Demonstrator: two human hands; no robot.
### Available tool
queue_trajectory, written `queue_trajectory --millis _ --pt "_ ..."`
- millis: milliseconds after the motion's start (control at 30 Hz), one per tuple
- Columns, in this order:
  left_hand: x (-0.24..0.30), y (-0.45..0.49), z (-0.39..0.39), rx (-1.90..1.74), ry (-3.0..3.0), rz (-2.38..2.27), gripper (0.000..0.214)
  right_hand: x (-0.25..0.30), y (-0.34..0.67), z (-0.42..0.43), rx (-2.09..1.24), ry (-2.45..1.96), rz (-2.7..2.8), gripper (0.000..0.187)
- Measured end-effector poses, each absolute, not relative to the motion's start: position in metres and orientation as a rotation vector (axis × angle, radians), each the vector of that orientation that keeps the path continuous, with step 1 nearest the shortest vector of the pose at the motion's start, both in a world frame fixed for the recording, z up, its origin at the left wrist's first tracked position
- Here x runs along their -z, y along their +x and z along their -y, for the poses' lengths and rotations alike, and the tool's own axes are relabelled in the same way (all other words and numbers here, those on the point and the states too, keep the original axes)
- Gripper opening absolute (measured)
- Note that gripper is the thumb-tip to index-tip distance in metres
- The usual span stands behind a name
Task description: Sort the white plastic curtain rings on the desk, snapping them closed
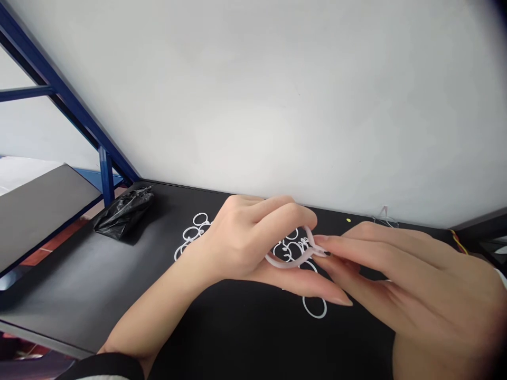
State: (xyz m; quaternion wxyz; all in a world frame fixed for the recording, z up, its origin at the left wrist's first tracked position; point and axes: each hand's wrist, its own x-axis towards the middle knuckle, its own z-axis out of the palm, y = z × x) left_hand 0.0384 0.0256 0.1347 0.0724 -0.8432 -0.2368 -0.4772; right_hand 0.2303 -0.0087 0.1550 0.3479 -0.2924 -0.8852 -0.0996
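White plastic ring [288, 264] is held above the black tabletop [237, 338], between our hands. We curl the left hand [240, 240] around it, fingers bent, thumb extended. With the right hand [415, 279] we pinch its right end between thumb and fingertips. Loose white rings [319, 317] lie on the tabletop; a black plastic bag [124, 214] rests far left.

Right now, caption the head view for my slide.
Left hand curled around a white ring, right hand pinching its end, above a black table strewn with more white rings.
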Motion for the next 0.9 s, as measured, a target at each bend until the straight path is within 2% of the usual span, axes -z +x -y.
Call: queue_trajectory --millis 333,633,900 --pt "-0.136 0.035 -0.022 1.493 -2.559 0.688 0.05 -0.155 0.234 0.012 0.014 -0.783 2.391 0.02" --pt "-0.137 0.03 -0.015 1.357 -2.697 0.816 0.045 -0.15 0.234 0.019 0.07 -0.878 2.38 0.024" --pt "-0.14 0.029 -0.014 1.414 -2.766 0.829 0.046 -0.149 0.234 0.021 0.037 -0.921 2.401 0.035"
